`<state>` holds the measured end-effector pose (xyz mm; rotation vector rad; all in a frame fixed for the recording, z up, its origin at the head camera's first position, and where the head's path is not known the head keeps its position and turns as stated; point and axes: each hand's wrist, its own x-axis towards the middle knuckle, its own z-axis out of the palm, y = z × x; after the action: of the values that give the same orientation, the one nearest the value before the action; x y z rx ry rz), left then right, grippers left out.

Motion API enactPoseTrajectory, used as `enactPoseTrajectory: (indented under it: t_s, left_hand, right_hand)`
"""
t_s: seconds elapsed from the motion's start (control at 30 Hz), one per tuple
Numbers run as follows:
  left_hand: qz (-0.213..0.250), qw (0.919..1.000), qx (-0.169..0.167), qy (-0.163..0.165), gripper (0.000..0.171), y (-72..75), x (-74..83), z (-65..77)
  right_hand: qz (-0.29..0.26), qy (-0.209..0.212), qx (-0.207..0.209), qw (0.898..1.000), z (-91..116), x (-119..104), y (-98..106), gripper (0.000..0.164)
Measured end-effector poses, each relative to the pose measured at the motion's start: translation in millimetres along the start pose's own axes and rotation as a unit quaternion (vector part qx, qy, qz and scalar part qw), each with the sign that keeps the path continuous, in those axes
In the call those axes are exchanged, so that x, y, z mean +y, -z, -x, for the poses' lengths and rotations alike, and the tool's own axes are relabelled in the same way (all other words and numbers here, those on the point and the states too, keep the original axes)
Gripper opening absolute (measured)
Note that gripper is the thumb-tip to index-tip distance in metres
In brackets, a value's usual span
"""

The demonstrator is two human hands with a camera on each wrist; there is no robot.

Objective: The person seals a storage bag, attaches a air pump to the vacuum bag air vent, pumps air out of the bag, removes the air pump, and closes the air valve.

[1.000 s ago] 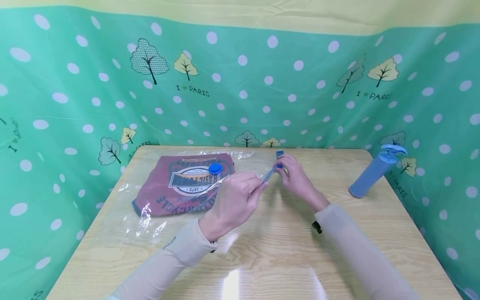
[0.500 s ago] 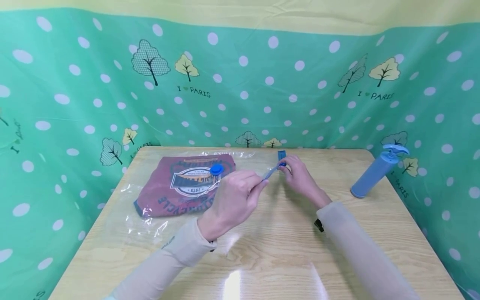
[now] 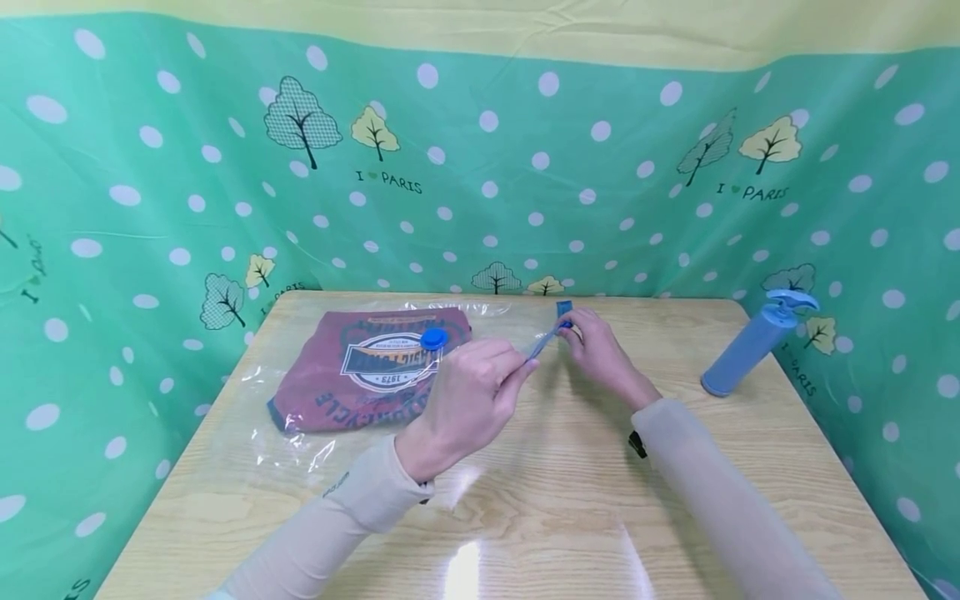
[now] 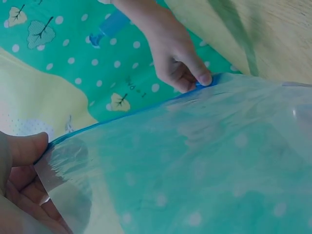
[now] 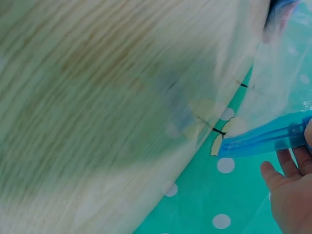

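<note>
A clear plastic zip storage bag lies on the table with a maroon printed T-shirt inside. On its top sits a round blue valve cap. My left hand pinches the near end of the bag's blue zip edge, thumb on top, and lifts it off the table. Farther along, my right hand pinches a small blue slider on that edge, between thumb and fingers. Beyond the right fingers the far end of the blue strip sticks out. The edge is stretched between both hands.
A blue hand pump stands tilted in the head view at the table's right side. The wooden table ends at a green dotted curtain hanging behind it and on both sides.
My right hand has shifted very slightly toward the far end of the blue edge. The left hand keeps its hold in place, and the head view has drifted a little.
</note>
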<state>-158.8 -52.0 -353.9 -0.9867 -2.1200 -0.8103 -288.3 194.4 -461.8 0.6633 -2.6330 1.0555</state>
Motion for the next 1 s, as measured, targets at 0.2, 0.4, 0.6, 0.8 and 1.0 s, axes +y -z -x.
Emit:
enactPoseTrajectory:
  t_s: [0.2, 0.4, 0.6, 0.8, 1.0]
  left_hand:
    - [0.001, 1.0000, 0.001, -0.004, 0.021, 0.0, 1.1, 0.8]
    - [0.002, 0.9999, 0.012, -0.009, 0.023, 2.0, 2.2, -1.6]
    - [0.002, 0.9998, 0.016, -0.011, 0.024, 3.6, 2.6, -2.4]
    - [0.007, 0.9997, 0.019, -0.012, 0.023, 5.6, 3.1, -3.0]
    - [0.009, 0.9998, 0.018, -0.008, 0.024, 8.2, 3.7, -3.9]
  right_hand:
    - [0.006, 0.002, 0.002, 1.000, -3.1, 9.7, -2.2, 0.011]
    - [0.006, -0.014, 0.004, 1.000, -9.6, 16.2, -2.3, 0.011]
    - [0.000, -0.020, 0.002, 1.000, -14.1, 21.8, -3.9, 0.011]
    - [-0.006, -0.031, -0.003, 1.000, -14.4, 27.3, -5.0, 0.011]
    - [-0.004, -0.037, -0.007, 0.999, -17.7, 29.9, -5.3, 0.013]
